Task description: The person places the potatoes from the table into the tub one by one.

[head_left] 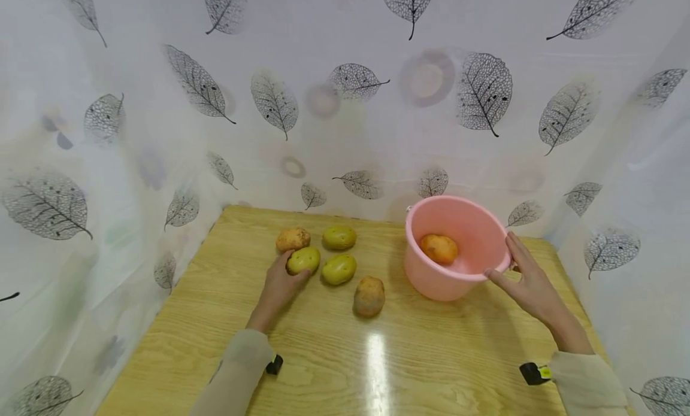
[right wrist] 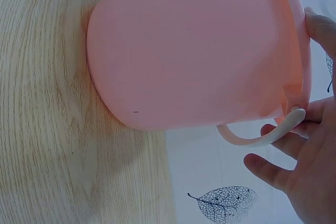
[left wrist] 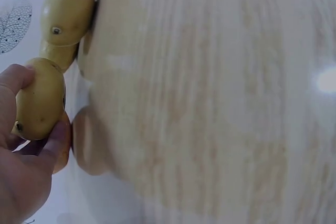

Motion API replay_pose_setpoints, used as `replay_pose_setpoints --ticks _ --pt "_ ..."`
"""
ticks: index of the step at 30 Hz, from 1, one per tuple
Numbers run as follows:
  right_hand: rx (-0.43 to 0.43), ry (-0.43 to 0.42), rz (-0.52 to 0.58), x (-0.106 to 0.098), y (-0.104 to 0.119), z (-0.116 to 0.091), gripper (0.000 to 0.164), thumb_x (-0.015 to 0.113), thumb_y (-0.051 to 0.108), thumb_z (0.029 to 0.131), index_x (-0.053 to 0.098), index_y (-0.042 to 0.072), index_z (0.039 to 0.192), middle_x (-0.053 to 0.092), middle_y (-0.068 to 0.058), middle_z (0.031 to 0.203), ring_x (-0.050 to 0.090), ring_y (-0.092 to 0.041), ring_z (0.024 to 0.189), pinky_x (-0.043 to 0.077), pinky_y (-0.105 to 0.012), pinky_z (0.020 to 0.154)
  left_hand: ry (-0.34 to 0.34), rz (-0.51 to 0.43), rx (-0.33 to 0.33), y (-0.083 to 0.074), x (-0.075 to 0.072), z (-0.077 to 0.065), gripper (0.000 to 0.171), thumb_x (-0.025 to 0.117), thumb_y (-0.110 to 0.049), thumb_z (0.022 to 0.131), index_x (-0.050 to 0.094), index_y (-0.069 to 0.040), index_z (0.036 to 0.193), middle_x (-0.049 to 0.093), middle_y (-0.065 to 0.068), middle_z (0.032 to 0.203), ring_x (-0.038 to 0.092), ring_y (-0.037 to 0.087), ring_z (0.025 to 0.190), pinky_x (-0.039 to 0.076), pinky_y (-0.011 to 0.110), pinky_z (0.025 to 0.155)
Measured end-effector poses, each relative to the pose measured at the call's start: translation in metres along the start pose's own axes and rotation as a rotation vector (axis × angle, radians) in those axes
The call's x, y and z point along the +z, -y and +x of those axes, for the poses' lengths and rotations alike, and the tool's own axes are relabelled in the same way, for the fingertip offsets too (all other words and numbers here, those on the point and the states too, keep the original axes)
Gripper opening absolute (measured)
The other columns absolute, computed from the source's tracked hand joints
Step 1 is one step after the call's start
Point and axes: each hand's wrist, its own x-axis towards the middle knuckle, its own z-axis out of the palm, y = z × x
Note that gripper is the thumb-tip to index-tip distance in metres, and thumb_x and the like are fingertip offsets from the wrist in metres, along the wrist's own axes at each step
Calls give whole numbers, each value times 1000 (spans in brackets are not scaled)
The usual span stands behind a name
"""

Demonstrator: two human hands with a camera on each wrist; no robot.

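My left hand [head_left: 283, 285] pinches a green potato [head_left: 303, 260] between thumb and fingers. In the left wrist view, that potato [left wrist: 41, 98] is in the fingers beside other potatoes. A brown potato [head_left: 293, 239] lies just behind it, and two more green potatoes [head_left: 339, 269] [head_left: 339, 237] are to its right. Closer to me rests another brown potato [head_left: 369, 297]. My right hand [head_left: 533, 287] holds the rim of a pink bucket [head_left: 439, 282], which has one brown potato [head_left: 439, 249] inside. The right wrist view shows fingers beside the bucket's white handle [right wrist: 262, 139].
The wood-grain table [head_left: 323, 362] carries everything. A pale curtain with leaf prints [head_left: 356, 128] hangs behind the table and along both sides.
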Motion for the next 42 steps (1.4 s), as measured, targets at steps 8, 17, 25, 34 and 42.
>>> replay_pose_setpoints --ticks 8,17,25,34,42 --pt "-10 4 3 -1 -1 -1 90 71 26 99 14 9 166 11 -18 171 47 -42 126 38 -22 87 -13 -27 -18 -14 -11 -1 81 77 -33 94 37 2 156 42 26 154 41 42 142 35 56 117" --pt "-7 -2 -12 -1 0 -1 90 71 27 98 14 10 166 13 -17 171 49 -39 123 42 -32 89 -61 16 47 -36 -28 2 76 80 -26 92 44 6 151 51 30 145 49 44 135 40 56 113" --pt "-26 -5 2 -1 -2 0 90 71 26 98 14 9 166 12 -16 171 48 -42 125 41 -28 89 -85 -4 75 -65 -45 2 71 80 -27 92 48 4 148 52 27 145 51 41 134 44 53 111" --pt "-19 -6 8 0 -3 0 90 71 26 98 14 9 166 11 -15 172 48 -40 125 42 -33 91 -68 -41 115 -94 -63 1 69 79 -31 93 50 -1 148 55 21 144 55 36 129 50 50 105" --pt "-32 -8 17 0 -4 -1 89 70 27 99 13 9 166 10 -12 172 48 -40 124 37 -16 89 -68 -47 140 -118 -80 -1 75 77 -33 95 44 1 153 52 24 146 57 37 126 53 48 101"
